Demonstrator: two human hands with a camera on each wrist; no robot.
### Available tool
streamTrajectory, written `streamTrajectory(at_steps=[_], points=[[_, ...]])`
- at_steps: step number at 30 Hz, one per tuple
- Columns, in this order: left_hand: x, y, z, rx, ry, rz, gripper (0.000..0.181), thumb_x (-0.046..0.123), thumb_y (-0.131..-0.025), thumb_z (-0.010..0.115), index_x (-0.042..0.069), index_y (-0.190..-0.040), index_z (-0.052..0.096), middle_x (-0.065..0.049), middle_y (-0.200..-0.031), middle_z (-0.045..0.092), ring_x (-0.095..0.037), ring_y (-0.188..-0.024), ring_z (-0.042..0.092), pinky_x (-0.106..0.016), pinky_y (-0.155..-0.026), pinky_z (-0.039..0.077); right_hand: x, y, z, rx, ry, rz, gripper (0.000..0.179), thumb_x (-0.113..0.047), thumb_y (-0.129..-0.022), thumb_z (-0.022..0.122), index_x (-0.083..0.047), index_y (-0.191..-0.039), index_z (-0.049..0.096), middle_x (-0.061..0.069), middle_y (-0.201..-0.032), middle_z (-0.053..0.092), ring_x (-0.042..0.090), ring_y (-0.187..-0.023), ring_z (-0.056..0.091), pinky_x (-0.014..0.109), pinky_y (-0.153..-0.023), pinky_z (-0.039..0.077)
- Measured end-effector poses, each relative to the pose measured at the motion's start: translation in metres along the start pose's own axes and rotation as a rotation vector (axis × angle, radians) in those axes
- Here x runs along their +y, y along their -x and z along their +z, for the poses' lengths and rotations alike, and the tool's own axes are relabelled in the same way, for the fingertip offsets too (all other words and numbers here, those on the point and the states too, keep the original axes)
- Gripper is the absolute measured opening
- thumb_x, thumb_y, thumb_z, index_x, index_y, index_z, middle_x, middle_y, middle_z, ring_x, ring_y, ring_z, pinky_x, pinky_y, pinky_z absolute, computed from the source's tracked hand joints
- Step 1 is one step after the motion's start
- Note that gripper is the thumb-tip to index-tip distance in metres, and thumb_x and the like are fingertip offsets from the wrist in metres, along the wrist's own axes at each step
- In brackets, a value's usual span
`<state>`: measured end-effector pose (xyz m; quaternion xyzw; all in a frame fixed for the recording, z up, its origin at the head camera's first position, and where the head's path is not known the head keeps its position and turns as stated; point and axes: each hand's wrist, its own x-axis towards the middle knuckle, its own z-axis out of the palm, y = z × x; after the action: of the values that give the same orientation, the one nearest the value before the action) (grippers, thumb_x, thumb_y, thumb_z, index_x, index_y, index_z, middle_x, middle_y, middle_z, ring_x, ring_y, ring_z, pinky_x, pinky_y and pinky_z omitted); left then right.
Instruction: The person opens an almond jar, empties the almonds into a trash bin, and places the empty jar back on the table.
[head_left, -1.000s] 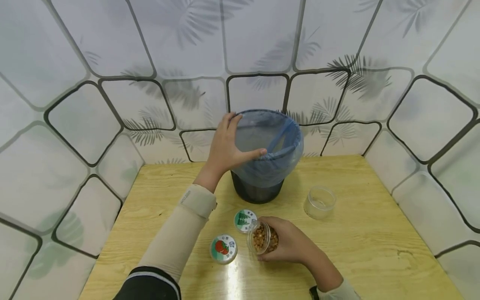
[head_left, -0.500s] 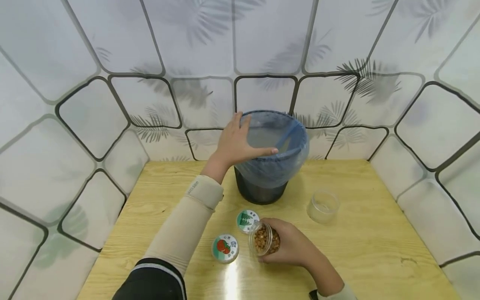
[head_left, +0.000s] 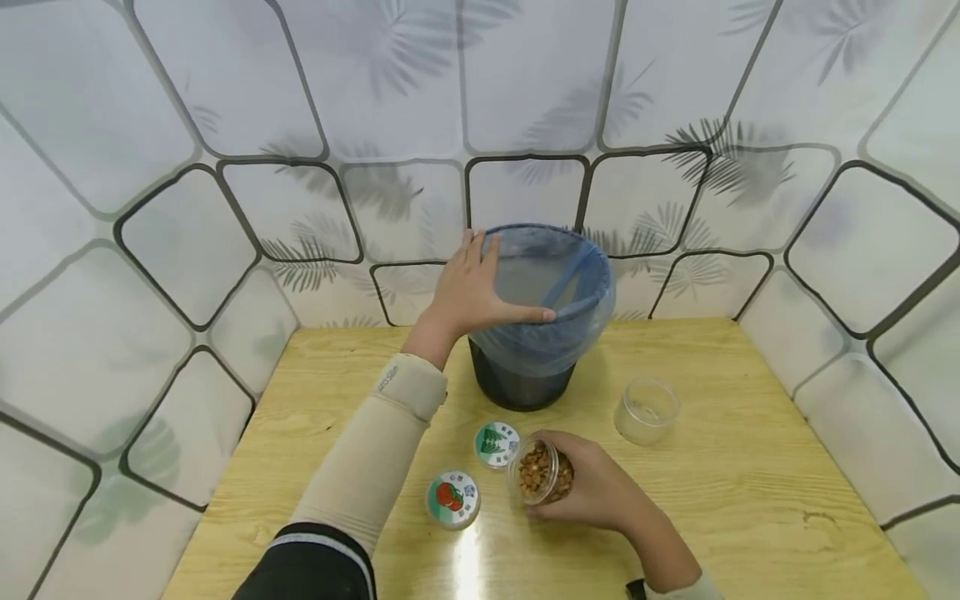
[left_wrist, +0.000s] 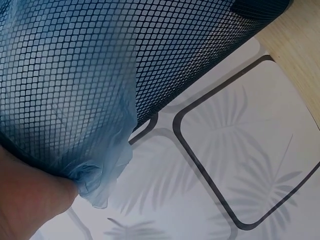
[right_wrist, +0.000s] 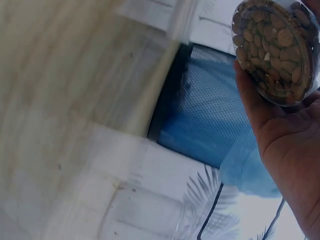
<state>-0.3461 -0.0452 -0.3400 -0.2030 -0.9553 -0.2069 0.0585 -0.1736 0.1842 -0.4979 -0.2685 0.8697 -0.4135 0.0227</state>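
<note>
My left hand (head_left: 476, 292) rests spread on the rim of a dark mesh trash bin (head_left: 522, 387) lined with a blue plastic bag (head_left: 573, 333). Its thumb lies along the front rim, and the other fingers reach the left rim. In the left wrist view a fingertip (left_wrist: 62, 196) presses the bag at the rim. My right hand (head_left: 592, 483) grips a clear jar of almonds (head_left: 536, 473), tilted with its open mouth toward the left. From the right wrist view, the almonds (right_wrist: 272, 55) show through the jar's base.
Left of the jar lie a round lid with a green plant picture (head_left: 495, 443) and a lidded container with a tomato picture (head_left: 453, 498). An uncovered clear jar (head_left: 647, 412) stands right of the bin on the wooden table (head_left: 720, 500). Patterned walls (head_left: 525, 92) enclose the back and sides.
My right hand has shifted slightly to the right with the almond jar. My left hand stays at the bin's rim; the whole view has swayed a little.
</note>
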Motion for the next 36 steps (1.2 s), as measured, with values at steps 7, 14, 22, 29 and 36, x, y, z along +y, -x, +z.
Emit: streamTrajectory(at_steps=[7,14,22,29,36], points=[[-0.002,-0.001,0.003,0.002,-0.016,0.004,0.143,0.093,-0.072,0.067,0.012,-0.173,0.005,-0.016,-0.18,0.0,-0.032,-0.167,-0.01,-0.054,-0.136,0.006,0.005,0.003,-0.015,0.061,-0.035,0.038,0.093,-0.044,-0.068,0.102,-0.017,-0.147,0.06,-0.002,-0.14,0.068,0.019,-0.121,0.071,0.037,-0.098,0.062],[-0.004,-0.002,0.004,0.009,-0.015,0.011,0.143,0.093,-0.072,0.067,0.017,-0.173,0.0,-0.015,-0.18,-0.001,-0.032,-0.167,-0.01,-0.053,-0.136,0.004,0.003,0.001,-0.032,0.129,0.028,-0.009,0.089,-0.046,-0.07,0.101,-0.018,-0.145,0.061,-0.001,-0.136,0.069,0.019,-0.116,0.072,0.039,-0.095,0.063],[-0.003,0.0,0.003,-0.027,-0.054,0.023,0.137,0.092,-0.074,0.066,0.022,-0.174,0.001,-0.014,-0.18,0.0,-0.036,-0.167,-0.01,-0.055,-0.136,0.001,0.002,0.003,-0.051,0.2,0.033,-0.018,0.089,-0.044,-0.072,0.1,-0.017,-0.146,0.06,0.002,-0.135,0.069,0.022,-0.116,0.072,0.038,-0.092,0.064],[-0.002,0.001,0.002,-0.053,-0.058,0.022,0.136,0.093,-0.075,0.064,0.023,-0.174,0.002,-0.013,-0.18,-0.003,-0.035,-0.167,-0.01,-0.053,-0.136,-0.002,0.003,0.003,-0.057,0.233,0.053,-0.014,0.087,-0.043,-0.072,0.1,-0.019,-0.145,0.06,0.001,-0.132,0.07,0.022,-0.113,0.073,0.036,-0.09,0.064],[-0.002,-0.001,0.002,-0.04,-0.07,0.025,0.137,0.093,-0.075,0.063,0.02,-0.173,0.002,-0.014,-0.18,-0.002,-0.034,-0.168,-0.005,-0.052,-0.136,0.001,-0.001,0.0,-0.069,0.333,0.088,-0.018,0.09,-0.034,-0.071,0.102,-0.015,-0.147,0.059,0.005,-0.132,0.07,0.024,-0.113,0.073,0.037,-0.088,0.065]])
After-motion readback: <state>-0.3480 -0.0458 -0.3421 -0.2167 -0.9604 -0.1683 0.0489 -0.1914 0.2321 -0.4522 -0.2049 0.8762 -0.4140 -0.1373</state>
